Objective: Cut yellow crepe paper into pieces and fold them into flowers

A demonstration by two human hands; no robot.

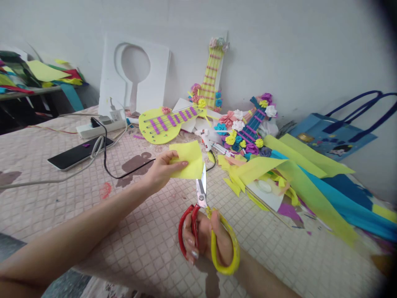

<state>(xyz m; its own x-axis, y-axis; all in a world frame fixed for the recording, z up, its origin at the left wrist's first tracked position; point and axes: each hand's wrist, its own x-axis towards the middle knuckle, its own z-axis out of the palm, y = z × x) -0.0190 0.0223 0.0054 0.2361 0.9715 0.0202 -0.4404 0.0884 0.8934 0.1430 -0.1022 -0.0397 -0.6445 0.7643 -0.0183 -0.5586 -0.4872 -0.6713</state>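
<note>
My left hand (163,169) pinches a small piece of yellow paper (190,159) by its left side, thumb on top. In my right hand (206,236) is a pair of scissors (201,194) with one red and one yellow handle; the fingers pass through both loops. The blades point away from me and are slightly parted, their tips at the lower right edge of the paper. Whether the blades touch the paper, I cannot tell. Just beyond the paper lies a white glue gun (204,138) with a black cord.
Yellow paper guitar (161,126), another decorated guitar neck (212,74) and a blue one with paper flowers (252,126) are at the back. Yellow and blue paper strips (310,182) pile up at right, near a blue bag (338,128). A phone (79,153) and power strip (101,128) lie left.
</note>
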